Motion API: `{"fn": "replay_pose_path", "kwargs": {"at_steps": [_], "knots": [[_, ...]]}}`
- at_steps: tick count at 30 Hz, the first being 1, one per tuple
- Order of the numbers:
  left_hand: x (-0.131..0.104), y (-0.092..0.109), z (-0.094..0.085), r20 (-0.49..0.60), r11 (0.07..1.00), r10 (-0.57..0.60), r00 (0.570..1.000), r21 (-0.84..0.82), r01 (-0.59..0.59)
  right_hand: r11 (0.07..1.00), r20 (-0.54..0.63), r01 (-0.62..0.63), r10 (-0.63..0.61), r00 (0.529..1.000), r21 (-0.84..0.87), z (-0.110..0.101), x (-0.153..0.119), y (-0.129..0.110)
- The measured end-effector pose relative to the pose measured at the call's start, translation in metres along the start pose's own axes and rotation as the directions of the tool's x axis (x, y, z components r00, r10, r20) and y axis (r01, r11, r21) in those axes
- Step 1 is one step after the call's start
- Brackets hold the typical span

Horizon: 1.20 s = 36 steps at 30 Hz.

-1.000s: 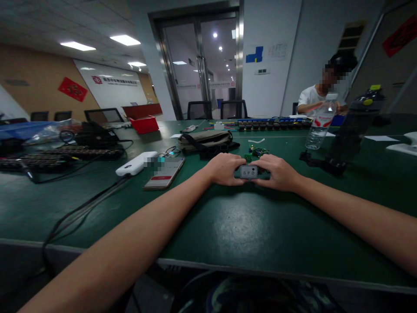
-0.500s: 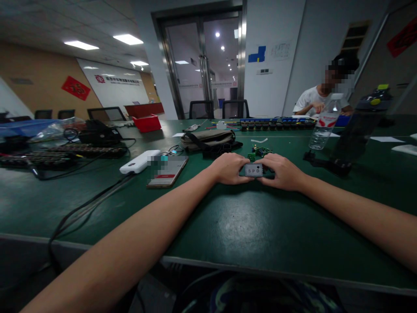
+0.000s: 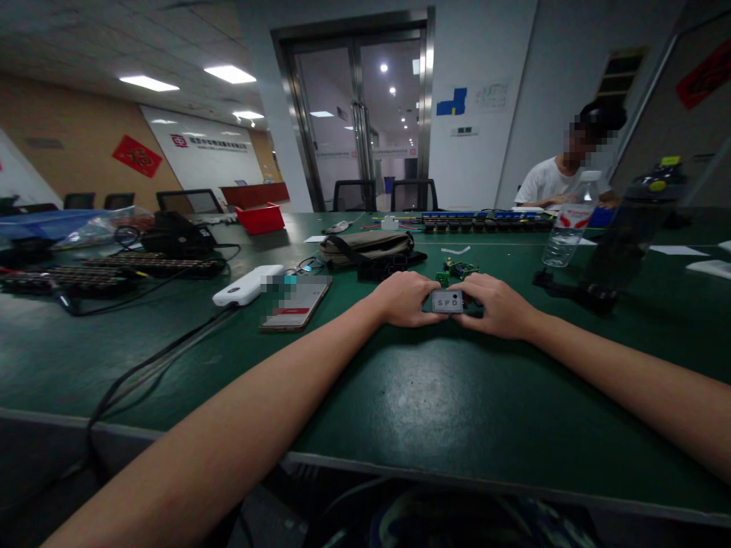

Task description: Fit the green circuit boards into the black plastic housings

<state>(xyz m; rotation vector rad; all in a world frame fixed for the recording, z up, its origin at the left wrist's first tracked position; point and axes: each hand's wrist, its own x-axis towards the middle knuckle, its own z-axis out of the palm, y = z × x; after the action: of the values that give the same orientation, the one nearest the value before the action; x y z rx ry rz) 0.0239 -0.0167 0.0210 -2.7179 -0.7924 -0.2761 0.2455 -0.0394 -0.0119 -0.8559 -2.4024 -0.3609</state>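
Between my two hands is a small grey box (image 3: 447, 302) with the letters "SPD" on the side facing me and a dark round spot near its upper right corner. My left hand (image 3: 408, 298) pinches its left end between thumb and fingers. From the other side, my right hand (image 3: 496, 306) grips the right end the same way. The box is held over the green table (image 3: 422, 388). Just behind it lie several small green circuit boards (image 3: 457, 268), partly hidden by my fingers.
Left of my arms lie a phone (image 3: 297, 303), a white power bank (image 3: 247, 285) with a cable, and black strips of parts (image 3: 114, 270). A grey-brown pouch (image 3: 368, 250) sits beyond my left hand. Rightward stand a water bottle (image 3: 567, 228) and a dark bottle (image 3: 633, 221). A person (image 3: 548, 181) sits across.
The view has shifted slightly, so everything sits a little lower in it. Both hands keep their hold on the grey box. Across the table, the person's raised hand has come down.
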Motion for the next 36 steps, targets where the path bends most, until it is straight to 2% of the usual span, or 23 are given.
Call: {"fn": "replay_pose_path", "kwargs": {"at_steps": [36], "knots": [[0.0048,0.0000,-0.0030,0.011,1.000,-0.021,1.000,-0.015,0.021,0.999,0.032,-0.042,0.041,0.999,0.031,-0.0029,0.0029,0.0010]]}}
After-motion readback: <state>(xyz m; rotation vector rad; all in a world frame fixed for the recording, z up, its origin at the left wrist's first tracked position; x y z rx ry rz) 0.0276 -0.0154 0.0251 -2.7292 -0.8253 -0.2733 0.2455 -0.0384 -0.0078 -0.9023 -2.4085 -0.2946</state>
